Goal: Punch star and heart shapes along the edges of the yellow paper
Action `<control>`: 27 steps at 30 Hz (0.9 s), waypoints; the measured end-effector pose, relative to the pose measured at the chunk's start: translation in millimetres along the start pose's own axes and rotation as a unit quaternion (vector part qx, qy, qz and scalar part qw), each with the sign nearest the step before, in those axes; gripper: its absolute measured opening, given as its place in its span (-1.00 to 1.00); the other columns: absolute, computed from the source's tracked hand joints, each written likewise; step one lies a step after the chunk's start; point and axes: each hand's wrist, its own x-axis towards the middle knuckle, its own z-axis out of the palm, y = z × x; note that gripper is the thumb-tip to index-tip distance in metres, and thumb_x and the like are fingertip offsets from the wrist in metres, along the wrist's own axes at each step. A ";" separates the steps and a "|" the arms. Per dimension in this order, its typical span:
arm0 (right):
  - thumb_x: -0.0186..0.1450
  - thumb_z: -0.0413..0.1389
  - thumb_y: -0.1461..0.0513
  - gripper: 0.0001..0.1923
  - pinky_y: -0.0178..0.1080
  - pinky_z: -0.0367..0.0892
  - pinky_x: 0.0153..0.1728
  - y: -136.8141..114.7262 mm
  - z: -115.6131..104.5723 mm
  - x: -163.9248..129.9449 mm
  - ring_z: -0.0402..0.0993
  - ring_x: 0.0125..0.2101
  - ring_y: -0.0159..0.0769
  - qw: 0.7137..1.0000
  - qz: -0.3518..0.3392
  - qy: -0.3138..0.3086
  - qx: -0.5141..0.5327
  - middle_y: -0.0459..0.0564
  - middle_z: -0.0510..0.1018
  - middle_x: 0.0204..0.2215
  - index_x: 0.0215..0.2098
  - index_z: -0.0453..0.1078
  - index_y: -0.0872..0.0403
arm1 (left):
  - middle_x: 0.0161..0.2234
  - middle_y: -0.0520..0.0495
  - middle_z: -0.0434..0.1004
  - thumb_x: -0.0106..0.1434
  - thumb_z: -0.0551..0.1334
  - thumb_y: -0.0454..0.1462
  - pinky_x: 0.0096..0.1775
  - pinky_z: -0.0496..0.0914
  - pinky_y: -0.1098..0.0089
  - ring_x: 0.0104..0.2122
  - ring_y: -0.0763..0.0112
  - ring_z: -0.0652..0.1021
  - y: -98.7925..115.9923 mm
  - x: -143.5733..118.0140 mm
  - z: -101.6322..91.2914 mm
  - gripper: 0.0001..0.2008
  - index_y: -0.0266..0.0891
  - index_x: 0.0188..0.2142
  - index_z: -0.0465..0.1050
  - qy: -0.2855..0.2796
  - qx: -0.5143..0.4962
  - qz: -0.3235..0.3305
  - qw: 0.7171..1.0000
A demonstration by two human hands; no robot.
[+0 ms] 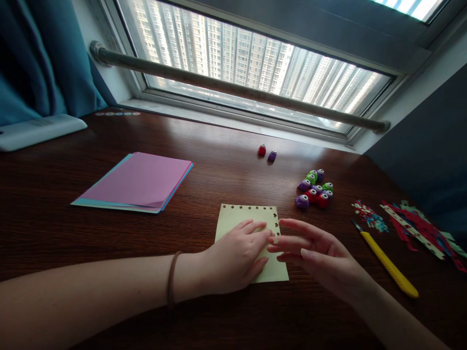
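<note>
Dark desk (pixel 219 160): punches (pixel 314 188) cluster beyond hands (pixel 237 255) on yellow sheet (pixel 241 218).

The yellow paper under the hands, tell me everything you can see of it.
The yellow paper is a pale, thin sheet lying flat on the dark wooden table, a little askew. Small shapes are punched in a row along its far edge and down the upper part of its right edge; some look like hearts. The left hand rests flat on it, covering much of its middle. The right hand hovers at its right edge, fingers spread; whether they touch the sheet cannot be told.
</note>
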 end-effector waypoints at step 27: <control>-0.12 0.25 0.46 -0.78 -0.23 0.36 -0.25 -85.0 -188.4 -33.8 0.45 -0.39 -0.32 0.690 -0.349 0.624 -0.116 0.05 0.44 -0.40 -0.49 0.40 0.17 | -0.04 -0.26 0.34 0.21 0.04 -0.26 0.11 0.17 0.15 0.07 0.17 0.28 -2.1 -2.9 -0.1 -0.64 -0.33 0.00 0.17 -0.006 0.010 0.012 1.000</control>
